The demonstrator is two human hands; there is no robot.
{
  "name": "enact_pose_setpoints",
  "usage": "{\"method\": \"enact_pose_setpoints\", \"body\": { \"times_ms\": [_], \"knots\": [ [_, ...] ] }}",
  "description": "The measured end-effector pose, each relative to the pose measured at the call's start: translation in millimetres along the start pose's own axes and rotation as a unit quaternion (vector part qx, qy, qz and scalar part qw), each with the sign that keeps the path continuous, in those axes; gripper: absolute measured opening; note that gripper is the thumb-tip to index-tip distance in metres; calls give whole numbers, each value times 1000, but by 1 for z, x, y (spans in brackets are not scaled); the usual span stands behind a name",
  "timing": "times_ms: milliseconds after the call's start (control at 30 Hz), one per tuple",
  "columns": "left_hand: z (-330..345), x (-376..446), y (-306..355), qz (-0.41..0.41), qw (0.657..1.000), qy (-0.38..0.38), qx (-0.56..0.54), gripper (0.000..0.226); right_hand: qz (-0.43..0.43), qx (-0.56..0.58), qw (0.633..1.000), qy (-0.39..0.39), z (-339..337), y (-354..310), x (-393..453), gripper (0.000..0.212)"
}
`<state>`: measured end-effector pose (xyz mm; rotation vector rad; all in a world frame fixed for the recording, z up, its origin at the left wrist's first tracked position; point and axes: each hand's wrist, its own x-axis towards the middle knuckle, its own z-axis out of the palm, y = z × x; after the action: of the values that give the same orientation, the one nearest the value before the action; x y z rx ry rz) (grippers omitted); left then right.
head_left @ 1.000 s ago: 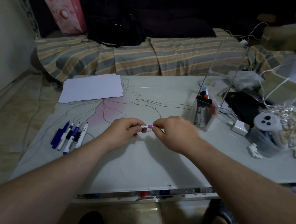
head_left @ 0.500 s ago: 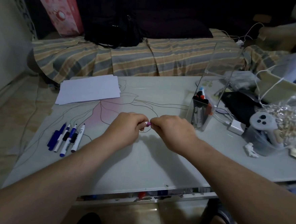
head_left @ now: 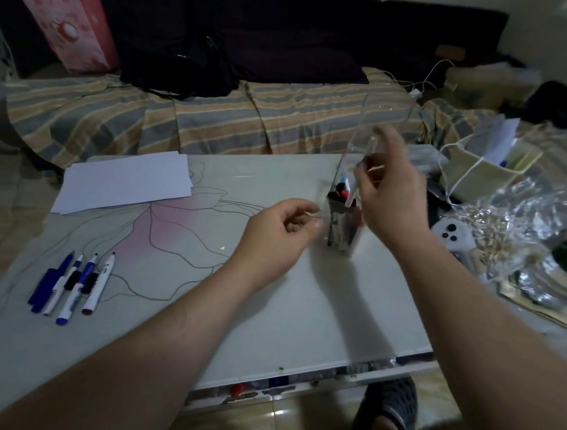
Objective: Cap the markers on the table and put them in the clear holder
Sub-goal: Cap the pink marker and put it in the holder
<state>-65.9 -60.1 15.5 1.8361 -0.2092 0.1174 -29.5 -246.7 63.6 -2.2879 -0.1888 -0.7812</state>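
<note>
My right hand [head_left: 389,192] pinches a capped marker [head_left: 362,168] upright over the clear holder [head_left: 342,219] — ready to drop it. My left hand [head_left: 281,229] hangs loosely curled, empty; four markers [head_left: 72,284] wait at the table's [head_left: 268,314] left side.

bag [head_left: 67,21]: pink | sofa cover [head_left: 215,116]: orange-grey stripes | paper [head_left: 127,180]: white | table [head_left: 269,297]: pale, pink-tinted drawing

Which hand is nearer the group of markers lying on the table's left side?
Left. The left hand hangs mid-table, right of the loose markers; the right hand is farther right, over the clear holder.
</note>
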Motion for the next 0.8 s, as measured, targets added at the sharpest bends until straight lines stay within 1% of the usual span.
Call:
{"method": "enact_pose_setpoints", "body": {
  "times_ms": [33, 67, 167, 267, 367, 433, 500, 533, 600, 667, 733, 800],
  "knots": [
    [6, -2, -1, -2, 1000, -11, 24, 24, 20, 2, 999, 25, -4, 9, 3, 57],
    [12, -5, -3, -5, 999, -24, 46, 25, 33, -5, 999, 41, -6, 16, 4, 59],
    [21, -9, -12, -5, 994, -56, 95, 26, 33, -56, 997, 43, 1, 37, 2, 49],
    [23, -9, -18, 2, 987, -78, 139, 25, -8, -78, 997, 13, 15, 54, -4, 40],
    [21, -7, -23, 6, 983, -84, 162, 25, -34, -113, 992, -40, 24, 68, -11, 26],
    [20, -5, -25, 7, 982, -86, 170, 25, -18, -173, 981, -86, 27, 69, -13, 24],
    [17, -4, -26, 7, 981, -90, 173, 25, 13, -246, 963, -112, 27, 66, -13, 27],
    [15, -4, -27, 7, 981, -90, 174, 25, 23, -254, 960, -119, 28, 67, -13, 30],
    [8, -4, -28, 8, 980, -85, 178, 24, 20, -225, 968, -108, 28, 69, -14, 35],
    [-1, -4, -31, 7, 978, -80, 190, 23, 26, -187, 980, -65, 28, 68, -14, 42],
    [-15, -3, -36, -7, 974, -77, 212, 20, 44, -174, 983, -44, 30, 58, -14, 42],
    [-34, -2, -45, -27, 965, -75, 249, 16, 14, -156, 987, -41, 40, 39, -20, 39]
  ]
}}
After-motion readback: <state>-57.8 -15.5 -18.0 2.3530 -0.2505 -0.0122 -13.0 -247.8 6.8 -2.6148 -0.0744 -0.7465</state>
